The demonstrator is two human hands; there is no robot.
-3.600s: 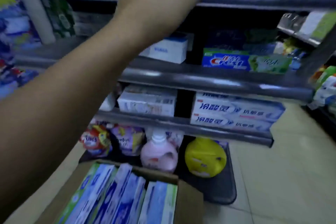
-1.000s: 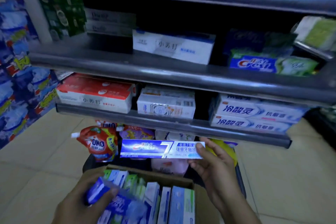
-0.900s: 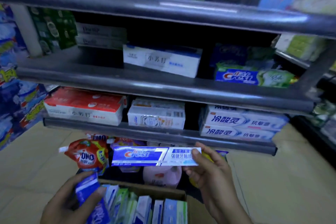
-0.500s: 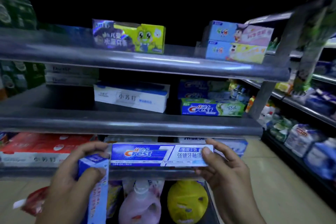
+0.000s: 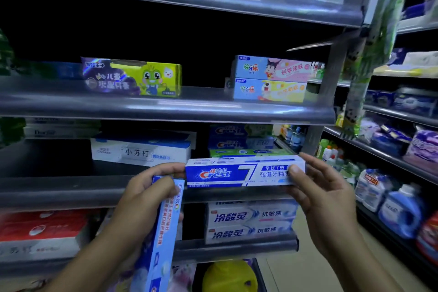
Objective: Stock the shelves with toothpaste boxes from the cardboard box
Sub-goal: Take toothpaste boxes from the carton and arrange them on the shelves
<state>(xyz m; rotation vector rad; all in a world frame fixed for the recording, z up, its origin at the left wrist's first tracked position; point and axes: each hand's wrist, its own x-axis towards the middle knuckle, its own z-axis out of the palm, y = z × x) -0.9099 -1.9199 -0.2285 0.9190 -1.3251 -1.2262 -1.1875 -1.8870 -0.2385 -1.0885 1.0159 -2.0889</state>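
As left hand grips slim carton, right hand pinches Crest box.

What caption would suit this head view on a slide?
The right hand holds a blue Crest box level at a shelf edge; left hand touches its end, gripping a second box.

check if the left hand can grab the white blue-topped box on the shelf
Probably not: the left hand grips a light blue toothpaste box, though nothing blocks the white blue-topped box.
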